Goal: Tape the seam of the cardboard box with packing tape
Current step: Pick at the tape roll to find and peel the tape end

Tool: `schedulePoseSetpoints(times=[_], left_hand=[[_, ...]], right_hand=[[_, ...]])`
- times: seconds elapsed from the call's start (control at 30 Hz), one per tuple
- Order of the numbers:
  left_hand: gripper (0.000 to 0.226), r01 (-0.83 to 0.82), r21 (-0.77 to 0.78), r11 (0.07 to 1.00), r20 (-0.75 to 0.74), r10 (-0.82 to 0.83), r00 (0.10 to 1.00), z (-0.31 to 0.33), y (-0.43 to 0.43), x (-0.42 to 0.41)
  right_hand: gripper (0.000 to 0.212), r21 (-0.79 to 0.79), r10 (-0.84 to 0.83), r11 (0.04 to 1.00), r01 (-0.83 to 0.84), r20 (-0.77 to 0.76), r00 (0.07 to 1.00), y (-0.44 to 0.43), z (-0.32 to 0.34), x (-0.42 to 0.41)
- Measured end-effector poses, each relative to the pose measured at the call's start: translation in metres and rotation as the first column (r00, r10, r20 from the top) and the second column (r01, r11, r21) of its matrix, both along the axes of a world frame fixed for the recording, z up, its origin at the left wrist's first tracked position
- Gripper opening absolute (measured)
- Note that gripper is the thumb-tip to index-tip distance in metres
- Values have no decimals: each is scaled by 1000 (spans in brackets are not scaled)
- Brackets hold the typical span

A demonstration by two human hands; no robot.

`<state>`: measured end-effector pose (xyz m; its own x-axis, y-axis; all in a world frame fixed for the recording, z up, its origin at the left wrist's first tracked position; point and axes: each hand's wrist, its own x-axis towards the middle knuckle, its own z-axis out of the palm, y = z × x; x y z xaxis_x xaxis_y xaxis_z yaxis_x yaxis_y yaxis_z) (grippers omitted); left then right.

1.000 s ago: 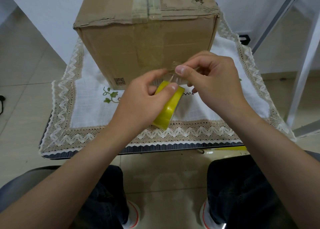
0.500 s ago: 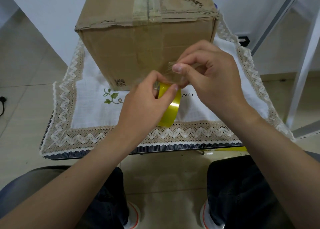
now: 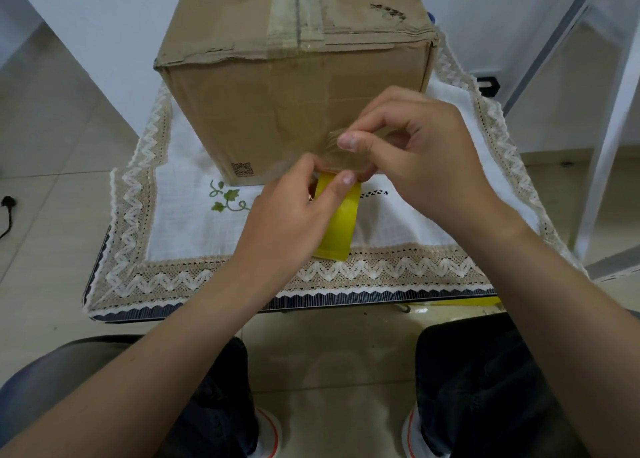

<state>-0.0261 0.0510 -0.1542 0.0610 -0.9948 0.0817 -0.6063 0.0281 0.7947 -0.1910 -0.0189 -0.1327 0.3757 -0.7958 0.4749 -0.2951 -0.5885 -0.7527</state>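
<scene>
You sit at a small table (image 3: 311, 307) spread with a white cloth (image 3: 180, 236) edged in zigzag lace and stitched with a green sprig, on a pale tiled floor beside a white wall; a white frame stands off to your right. The cardboard box (image 3: 277, 104) rests on the far half of the cloth, its top seam already carrying a strip of tape. Just in front of the box's near face, your left hand (image 3: 287, 222) grips the yellow roll of tape (image 3: 341, 225), thumb pressed on its upper edge. Your right hand (image 3: 426, 160) pinches the clear loose end (image 3: 341, 161) between thumb and forefinger, just above the roll.
</scene>
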Motion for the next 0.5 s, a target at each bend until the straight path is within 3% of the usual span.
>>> schedulePoseSetpoints(times=[0.17,0.3,0.5], left_hand=[[24,-41,-198,979,-69,28,997,9,-6,11],[22,1,-325,946,-193,-68,979,18,-9,17],[16,-31,-434,900,-150,-38,988,19,-9,17]], right_hand=[[4,-20,80,997,-81,-46,996,-1,5,-5],[8,-27,79,996,-81,-82,993,-1,7,-8],[15,-201,0,978,-48,-234,972,2,15,-9]])
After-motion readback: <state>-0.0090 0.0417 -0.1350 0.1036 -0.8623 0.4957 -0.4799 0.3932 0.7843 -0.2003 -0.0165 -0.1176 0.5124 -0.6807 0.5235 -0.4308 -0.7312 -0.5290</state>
